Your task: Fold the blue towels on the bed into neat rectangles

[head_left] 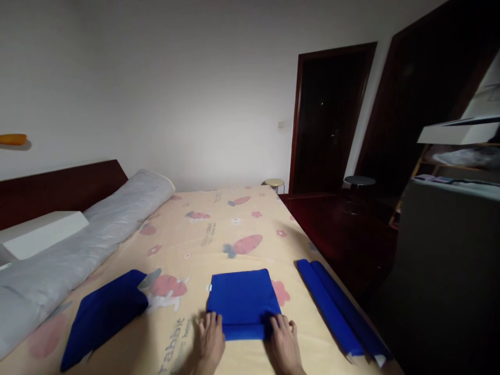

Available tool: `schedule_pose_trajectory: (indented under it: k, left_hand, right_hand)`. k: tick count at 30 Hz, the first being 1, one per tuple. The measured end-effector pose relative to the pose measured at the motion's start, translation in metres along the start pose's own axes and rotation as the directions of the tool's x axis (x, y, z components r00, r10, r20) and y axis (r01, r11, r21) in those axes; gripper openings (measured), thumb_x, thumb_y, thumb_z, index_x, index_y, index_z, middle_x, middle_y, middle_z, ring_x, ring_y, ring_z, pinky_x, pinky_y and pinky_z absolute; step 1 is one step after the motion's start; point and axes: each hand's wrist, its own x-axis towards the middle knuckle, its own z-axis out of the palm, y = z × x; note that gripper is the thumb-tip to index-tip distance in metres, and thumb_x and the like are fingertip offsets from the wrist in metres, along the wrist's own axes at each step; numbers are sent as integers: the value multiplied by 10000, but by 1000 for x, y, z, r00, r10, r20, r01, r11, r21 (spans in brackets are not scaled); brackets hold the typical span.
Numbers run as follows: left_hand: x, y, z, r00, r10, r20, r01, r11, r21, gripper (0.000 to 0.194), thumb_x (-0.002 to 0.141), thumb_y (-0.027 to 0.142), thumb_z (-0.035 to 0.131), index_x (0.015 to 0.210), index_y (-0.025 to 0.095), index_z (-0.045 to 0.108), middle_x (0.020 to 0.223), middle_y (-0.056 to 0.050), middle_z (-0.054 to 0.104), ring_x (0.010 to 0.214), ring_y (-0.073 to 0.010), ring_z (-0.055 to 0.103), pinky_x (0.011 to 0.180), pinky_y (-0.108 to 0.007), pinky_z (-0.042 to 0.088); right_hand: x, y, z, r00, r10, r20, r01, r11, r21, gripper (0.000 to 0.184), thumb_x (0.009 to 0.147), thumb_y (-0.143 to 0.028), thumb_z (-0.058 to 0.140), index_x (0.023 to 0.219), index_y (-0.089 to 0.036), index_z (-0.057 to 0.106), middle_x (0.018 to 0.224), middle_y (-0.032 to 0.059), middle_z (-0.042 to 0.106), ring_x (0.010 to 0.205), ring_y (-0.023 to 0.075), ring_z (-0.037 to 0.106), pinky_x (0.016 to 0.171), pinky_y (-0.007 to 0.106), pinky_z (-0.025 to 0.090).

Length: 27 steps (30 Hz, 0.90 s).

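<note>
While left hand point(211, 336), right hand point(285, 338) extend palm-down, both grips pinch blue cloth point(242, 296).

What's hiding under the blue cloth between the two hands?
The blue cloth lies on a yellow sheet; part of a pink flower print shows past its right edge. Anything right underneath is covered, so I can't tell.

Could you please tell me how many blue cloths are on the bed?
4: the left cloth, the middle cloth touched by the left hand and right hand, and an inner roll and outer roll side by side at right. More could be hidden inside.
</note>
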Motion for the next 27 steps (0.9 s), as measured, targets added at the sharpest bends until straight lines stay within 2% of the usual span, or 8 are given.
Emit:
schedule_pose_trajectory:
  k: [4,6,9,12,14,21,25,27]
  left_hand:
    - [-5,30,35,965,249,-84,-257,960,-113,444,901,153,373,1258,273,609,1335,-22,624,1285,-185,506,1120,-350,345]
    - [-5,25,49,936,305,-176,-325,940,-100,414,946,198,337,1244,281,612,1291,-15,649,1227,-166,552,1063,-323,414]
    - [-3,-19,59,888,324,-327,-344,939,-4,389,974,266,341,1260,276,604,1262,-30,665,1165,-173,592,988,-337,474]
    - [-2,-67,59,866,208,-455,-202,977,63,369,962,269,372,1214,267,642,1232,-47,684,1166,-211,592,994,-406,460]
    - [-3,-74,57,854,136,-502,-116,991,72,368,956,257,376,1193,249,658,1230,-67,687,1181,-235,584,1011,-444,444]
    - [7,14,56,814,507,-283,-508,858,77,457,964,228,340,1397,256,485,1416,-47,571,1286,-173,523,1032,-351,455]
    - [15,-24,50,912,301,-277,-267,951,154,461,972,330,337,1411,264,462,1452,-64,520,1318,-243,500,1032,-466,437]
    - [15,-55,44,917,204,-344,-144,971,192,474,962,340,343,1421,270,440,1476,-73,486,1356,-276,452,1076,-542,368]
  right_hand:
    - [-6,-32,32,968,-250,13,243,954,176,377,812,-127,509,1135,-283,625,1128,-5,707,1026,178,621,1021,341,318]
    - [-7,-29,39,954,-296,45,282,939,197,408,862,-162,488,1233,-289,600,1200,-8,696,1088,167,621,1031,323,326]
    - [-7,8,38,973,-220,67,211,970,124,377,945,-295,437,1287,-258,592,1325,31,629,1220,209,568,1044,371,341]
    - [-9,50,29,998,-50,34,49,999,21,411,963,-392,406,1271,-218,614,1363,75,592,1281,272,523,1028,447,367]
    - [-9,54,25,1000,16,8,-16,1000,-9,424,959,-390,394,1271,-207,615,1401,99,553,1310,297,493,1021,479,375]
    - [13,-22,23,928,-226,295,147,952,267,454,998,-417,295,1378,-300,516,1422,36,537,1315,200,493,1101,385,339]
    - [25,19,15,948,43,317,-78,992,98,490,988,-457,286,1350,-259,551,1456,57,488,1377,265,414,1099,503,323]
    - [25,47,10,953,153,263,-161,987,9,498,980,-458,303,1357,-239,543,1464,75,473,1386,293,398,1079,546,332]
